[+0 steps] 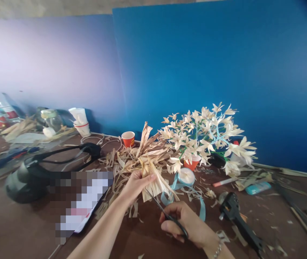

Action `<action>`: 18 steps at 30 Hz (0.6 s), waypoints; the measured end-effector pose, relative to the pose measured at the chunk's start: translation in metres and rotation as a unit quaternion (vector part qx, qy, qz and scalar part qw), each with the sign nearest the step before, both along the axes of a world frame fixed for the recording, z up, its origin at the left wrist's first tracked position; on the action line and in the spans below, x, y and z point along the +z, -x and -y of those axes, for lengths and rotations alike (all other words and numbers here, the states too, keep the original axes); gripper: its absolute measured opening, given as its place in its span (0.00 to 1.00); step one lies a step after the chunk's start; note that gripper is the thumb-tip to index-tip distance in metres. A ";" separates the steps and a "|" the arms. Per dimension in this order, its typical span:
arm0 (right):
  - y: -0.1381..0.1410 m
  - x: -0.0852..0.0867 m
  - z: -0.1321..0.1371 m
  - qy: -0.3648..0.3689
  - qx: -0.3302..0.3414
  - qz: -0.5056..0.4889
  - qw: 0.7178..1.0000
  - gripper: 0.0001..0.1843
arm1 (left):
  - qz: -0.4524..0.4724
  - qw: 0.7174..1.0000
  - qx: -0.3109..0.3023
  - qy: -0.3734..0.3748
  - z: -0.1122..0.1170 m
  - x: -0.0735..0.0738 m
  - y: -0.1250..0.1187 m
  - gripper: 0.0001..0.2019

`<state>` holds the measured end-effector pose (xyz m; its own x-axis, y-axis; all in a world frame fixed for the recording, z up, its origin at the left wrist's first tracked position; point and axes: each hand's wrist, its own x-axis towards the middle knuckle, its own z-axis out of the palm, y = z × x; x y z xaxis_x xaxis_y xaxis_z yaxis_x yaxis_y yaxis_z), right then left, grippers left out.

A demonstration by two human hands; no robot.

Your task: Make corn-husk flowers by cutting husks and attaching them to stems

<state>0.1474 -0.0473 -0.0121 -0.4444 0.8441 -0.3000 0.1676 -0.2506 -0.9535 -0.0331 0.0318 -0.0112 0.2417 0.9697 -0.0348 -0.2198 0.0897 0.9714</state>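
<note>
My left hand (140, 183) pinches a sheaf of pale dried corn husk (153, 186) between thumb and fingers. Below and to the right, my right hand (182, 219) grips a pair of dark-handled scissors (177, 222). Their blades point up and left to the lower edge of the husk; whether they touch it I cannot tell. Behind my left hand lies a heap of loose dried husks (150, 151). A roll of light blue ribbon (186, 177) sits just beyond the scissors, its tail curling down. Cream husk flowers (196, 136) on stems stand behind it.
To the right rests a black glue gun (238, 217), with a turquoise packet (258, 187) beyond. On the left are a phone (88, 208) and a black visor-like item (29, 176). A red paper cup (128, 139) stands near the blue wall panel (210, 64). Husk scraps litter the table.
</note>
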 end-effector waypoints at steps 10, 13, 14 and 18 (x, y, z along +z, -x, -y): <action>-0.002 -0.002 -0.002 -0.030 0.002 -0.006 1.000 0.09 | 0.002 0.998 0.061 -0.026 0.003 0.004 -0.005 0.15; -0.001 -0.001 -0.003 -0.039 -0.007 -0.006 0.999 0.10 | 0.005 0.996 0.080 -0.039 0.003 0.006 -0.007 0.14; -0.001 -0.001 -0.003 -0.042 -0.011 -0.007 0.999 0.10 | 0.006 0.995 0.088 -0.043 0.003 0.006 -0.007 0.14; 0.001 -0.001 -0.003 -0.054 -0.026 -0.014 0.998 0.11 | 0.019 0.989 0.131 -0.063 0.003 0.008 -0.011 0.13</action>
